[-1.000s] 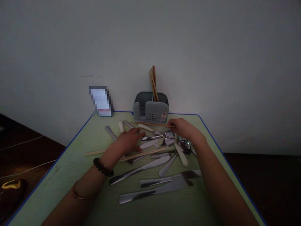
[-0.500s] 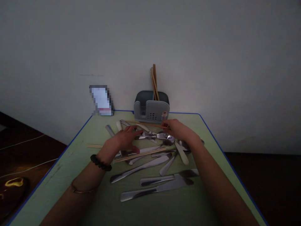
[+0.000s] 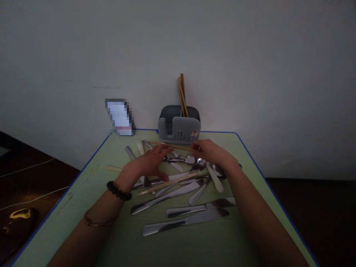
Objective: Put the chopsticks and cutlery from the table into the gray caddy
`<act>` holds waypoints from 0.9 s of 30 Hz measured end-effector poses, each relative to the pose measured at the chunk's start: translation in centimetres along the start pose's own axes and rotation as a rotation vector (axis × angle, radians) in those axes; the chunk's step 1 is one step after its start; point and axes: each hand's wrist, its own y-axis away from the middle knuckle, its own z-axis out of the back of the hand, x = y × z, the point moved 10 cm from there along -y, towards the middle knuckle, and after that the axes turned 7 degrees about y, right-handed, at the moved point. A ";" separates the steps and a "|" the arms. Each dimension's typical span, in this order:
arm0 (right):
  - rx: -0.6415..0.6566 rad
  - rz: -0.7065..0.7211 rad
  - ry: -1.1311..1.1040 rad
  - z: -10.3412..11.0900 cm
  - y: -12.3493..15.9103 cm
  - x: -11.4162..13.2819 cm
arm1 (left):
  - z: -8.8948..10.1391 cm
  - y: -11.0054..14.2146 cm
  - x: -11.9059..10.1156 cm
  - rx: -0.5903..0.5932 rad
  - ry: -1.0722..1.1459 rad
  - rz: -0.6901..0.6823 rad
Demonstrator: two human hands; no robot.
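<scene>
My right hand [image 3: 207, 151] pinches one end of a wooden chopstick [image 3: 175, 146], which slants leftward just in front of the grey holder [image 3: 167, 137]. My left hand [image 3: 150, 161] is over the heap with thumb and fingers apart, nothing seen in its grasp. Beneath and around it lie metal spoons [image 3: 200, 163], table knives [image 3: 167, 196] and a pale pair of chopsticks [image 3: 169, 182]. A white-handled utensil [image 3: 215, 180] rests below my right wrist. Part of the heap is hidden by my hands.
More chopsticks [image 3: 182, 94] stand upright in the holder against the wall. A phone [image 3: 121, 116] with a lit, blurred screen leans at the back left. The green table [image 3: 91, 193] has a blue edge; white cables run at the left.
My left hand has shifted slightly up and right, and the pale chopsticks below it have tilted a little. The right hand keeps its pinch on the chopstick, almost in place.
</scene>
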 end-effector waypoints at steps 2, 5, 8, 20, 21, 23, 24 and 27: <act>0.040 0.002 0.005 -0.9 -0.1 0.2 | -0.1 -0.2 -0.5 -0.008 -0.003 -0.011; 0.059 0.010 0.023 -2.0 -0.4 0.7 | -0.4 -0.4 -0.6 -0.006 -0.050 0.023; 0.011 0.004 0.040 -1.7 -0.7 0.9 | -0.6 -0.5 -0.5 -0.014 -0.093 0.053; -0.229 -0.095 0.016 5.2 2.6 -3.1 | 0.6 0.1 1.4 -0.041 -0.081 0.115; -0.248 -0.114 0.008 5.2 2.5 -3.3 | 0.6 0.2 1.6 -0.030 -0.083 0.140; -0.298 -0.130 0.001 4.9 2.0 -3.1 | 0.4 0.3 2.0 0.004 -0.090 0.183; -0.320 -0.126 0.002 4.5 1.6 -2.7 | 0.3 0.3 2.2 0.022 -0.094 0.197; -0.341 -0.094 0.002 2.6 -0.2 -1.5 | 0.2 0.4 2.3 0.050 -0.099 0.199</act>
